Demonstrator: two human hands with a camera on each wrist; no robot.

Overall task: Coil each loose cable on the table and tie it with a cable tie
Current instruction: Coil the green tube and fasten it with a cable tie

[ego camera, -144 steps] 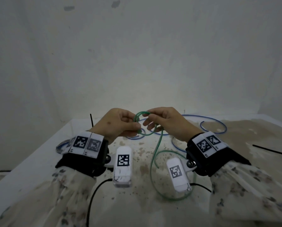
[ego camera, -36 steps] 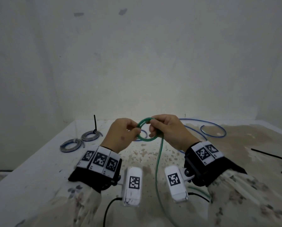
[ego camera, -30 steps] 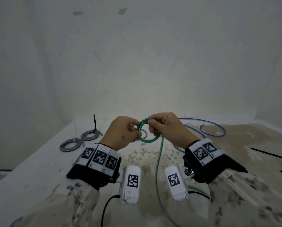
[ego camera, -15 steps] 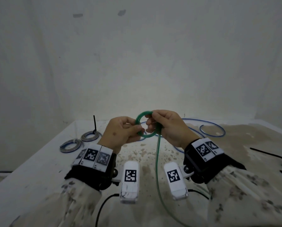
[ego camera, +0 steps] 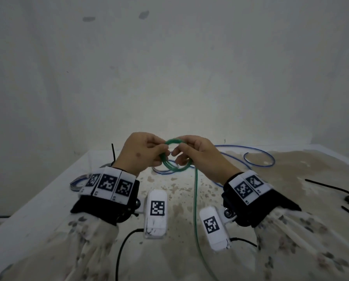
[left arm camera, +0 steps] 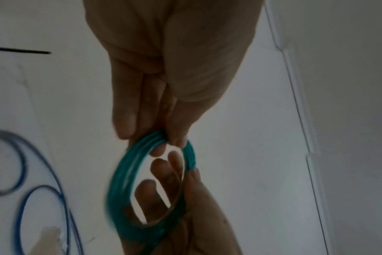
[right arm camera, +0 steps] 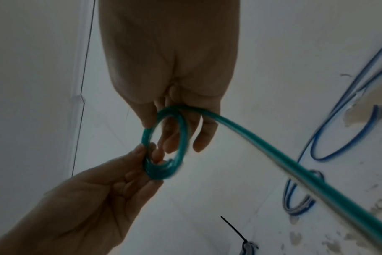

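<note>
A green cable (ego camera: 173, 159) is wound into a small coil of several turns, held up above the table between both hands. My left hand (ego camera: 163, 153) pinches the coil's left side with thumb and fingertips (left arm camera: 129, 124). My right hand (ego camera: 177, 154) grips the coil's right side (right arm camera: 179, 131), fingers curled round it. The cable's loose tail (ego camera: 195, 201) hangs down from the right hand toward me and leaves the bottom of the head view. In the right wrist view the tail (right arm camera: 290, 163) runs off to the lower right.
A loose blue cable (ego camera: 260, 157) lies in loops on the stained table (ego camera: 291, 175) behind the hands. Two tied grey-blue coils (ego camera: 76, 182) sit at the left, one with an upright black tie (ego camera: 113, 152). Loose black cable ties (ego camera: 331, 187) lie at the right.
The green loop that lay on the table is gone and the hand-held coil has more turns. In the last half second the coil dropped slightly and both hands shifted their hold on it.
</note>
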